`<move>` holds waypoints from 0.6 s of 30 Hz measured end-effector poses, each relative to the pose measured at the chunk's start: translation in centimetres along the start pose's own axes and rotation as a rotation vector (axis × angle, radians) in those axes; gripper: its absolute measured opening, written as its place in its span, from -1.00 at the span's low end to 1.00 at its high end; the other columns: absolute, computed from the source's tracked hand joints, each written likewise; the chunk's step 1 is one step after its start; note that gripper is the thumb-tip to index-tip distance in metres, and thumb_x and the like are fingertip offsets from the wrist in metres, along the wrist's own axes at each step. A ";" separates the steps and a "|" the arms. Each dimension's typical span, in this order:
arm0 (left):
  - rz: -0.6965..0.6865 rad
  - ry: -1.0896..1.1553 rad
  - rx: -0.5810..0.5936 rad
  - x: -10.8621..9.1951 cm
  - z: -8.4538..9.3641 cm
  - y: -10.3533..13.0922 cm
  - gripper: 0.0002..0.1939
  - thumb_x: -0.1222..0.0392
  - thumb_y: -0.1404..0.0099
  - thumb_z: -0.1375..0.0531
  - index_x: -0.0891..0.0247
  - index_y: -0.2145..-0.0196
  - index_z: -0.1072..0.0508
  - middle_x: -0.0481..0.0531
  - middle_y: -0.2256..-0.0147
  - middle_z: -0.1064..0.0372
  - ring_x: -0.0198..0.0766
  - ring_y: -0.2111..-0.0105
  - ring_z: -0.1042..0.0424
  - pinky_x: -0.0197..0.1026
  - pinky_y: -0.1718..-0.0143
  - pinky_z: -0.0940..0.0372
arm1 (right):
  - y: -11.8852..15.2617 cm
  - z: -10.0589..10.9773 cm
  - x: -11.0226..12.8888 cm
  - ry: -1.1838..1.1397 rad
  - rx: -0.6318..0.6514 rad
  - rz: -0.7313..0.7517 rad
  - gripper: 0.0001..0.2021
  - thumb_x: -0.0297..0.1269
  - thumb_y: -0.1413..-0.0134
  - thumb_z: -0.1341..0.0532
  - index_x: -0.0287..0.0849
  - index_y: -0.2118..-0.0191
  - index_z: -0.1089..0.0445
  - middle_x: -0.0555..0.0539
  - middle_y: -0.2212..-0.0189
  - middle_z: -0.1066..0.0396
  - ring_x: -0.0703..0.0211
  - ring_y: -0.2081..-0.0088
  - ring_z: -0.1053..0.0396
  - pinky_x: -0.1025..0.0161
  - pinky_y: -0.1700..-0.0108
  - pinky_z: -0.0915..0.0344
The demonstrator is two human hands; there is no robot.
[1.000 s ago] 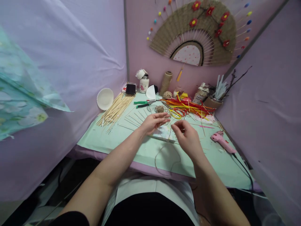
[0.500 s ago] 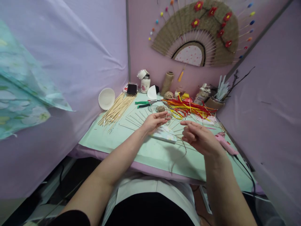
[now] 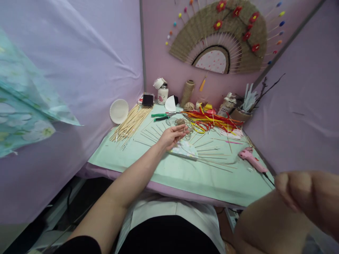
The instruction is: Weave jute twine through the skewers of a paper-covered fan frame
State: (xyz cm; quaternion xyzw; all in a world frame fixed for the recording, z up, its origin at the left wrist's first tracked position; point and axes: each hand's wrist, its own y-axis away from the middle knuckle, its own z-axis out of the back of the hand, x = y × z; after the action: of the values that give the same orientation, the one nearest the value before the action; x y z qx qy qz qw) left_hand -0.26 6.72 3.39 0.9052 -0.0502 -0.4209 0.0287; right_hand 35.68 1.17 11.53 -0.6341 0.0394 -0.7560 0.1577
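My left hand point(image 3: 172, 137) hovers over the middle of the table, its thumb and fingers loosely closed on thin brown twine point(image 3: 188, 133). Loose loops of the twine and a small twine ball point(image 3: 180, 121) lie just behind the fingers. Below the hand is a floral half-round piece point(image 3: 185, 150) with thin sticks point(image 3: 212, 154) fanning out from it; the hand covers part of its left side. My right hand point(image 3: 308, 199) is at the far right, close to the camera, blurred and curled into a fist. What it holds, if anything, cannot be made out.
A pink glue gun point(image 3: 251, 159) with its cord lies at the right. Bamboo sticks point(image 3: 132, 121) are piled at the left, near green-handled pliers point(image 3: 160, 115). Red and yellow pipe cleaners point(image 3: 214, 119) lie at the back. A finished fan point(image 3: 206, 42) hangs on the wall.
My right hand has swept from beside the left hand out to the far right and toward the camera, its fingers now curled in. My left hand has stayed almost in place.
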 end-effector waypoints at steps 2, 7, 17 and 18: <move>0.004 -0.025 0.014 0.1 0.0 0.0 -0.61 0.62 -0.04 -0.18 0.39 0.18 -0.55 0.21 0.07 -0.51 -0.22 0.15 -0.54 -0.17 -0.03 -0.35 | -1.5 -0.6 -0.6 -0.190 -0.156 0.081 -0.39 0.61 0.82 -0.04 0.16 0.79 -0.18 0.06 0.91 0.47 0.19 0.77 0.25 0.14 0.67 0.27; -0.013 -0.106 0.072 0.3 0.2 0.1 -0.59 0.55 -0.04 -0.25 0.33 0.13 -0.56 0.21 -0.02 -0.45 -0.19 0.12 -0.54 -0.17 0.00 -0.36 | -6.4 -9.9 -0.1 -0.272 0.092 -0.028 -0.56 0.33 0.27 -0.27 0.06 0.47 -0.45 0.04 0.72 -0.19 0.25 0.63 -0.14 0.17 0.50 -0.20; -0.177 -0.307 0.114 1.0 0.0 0.2 -0.53 0.44 -0.01 -0.31 0.30 0.06 -0.55 0.23 -0.09 -0.40 0.05 -0.06 -0.40 -0.03 0.03 -0.39 | -10.3 -19.8 -6.1 0.090 0.208 -0.203 -0.61 0.08 0.07 -0.28 -0.18 0.31 -0.46 -0.08 0.35 -0.48 0.14 0.30 -0.39 0.21 0.26 -0.31; -0.190 -0.311 0.112 1.1 0.0 0.2 -0.52 0.45 0.00 -0.30 0.30 0.06 -0.55 0.23 -0.08 -0.41 0.06 -0.09 -0.38 -0.03 0.05 -0.40 | -10.2 -20.1 -6.2 0.089 0.167 -0.190 -0.61 0.07 0.08 -0.28 -0.19 0.28 -0.46 -0.08 0.33 -0.49 0.14 0.30 -0.39 0.22 0.28 -0.30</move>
State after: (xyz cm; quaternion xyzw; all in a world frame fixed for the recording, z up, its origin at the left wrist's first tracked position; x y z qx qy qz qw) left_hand 0.43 6.42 2.59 0.8300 0.0083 -0.5533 -0.0698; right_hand 15.19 9.84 4.45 -0.5855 -0.0766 -0.7956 0.1358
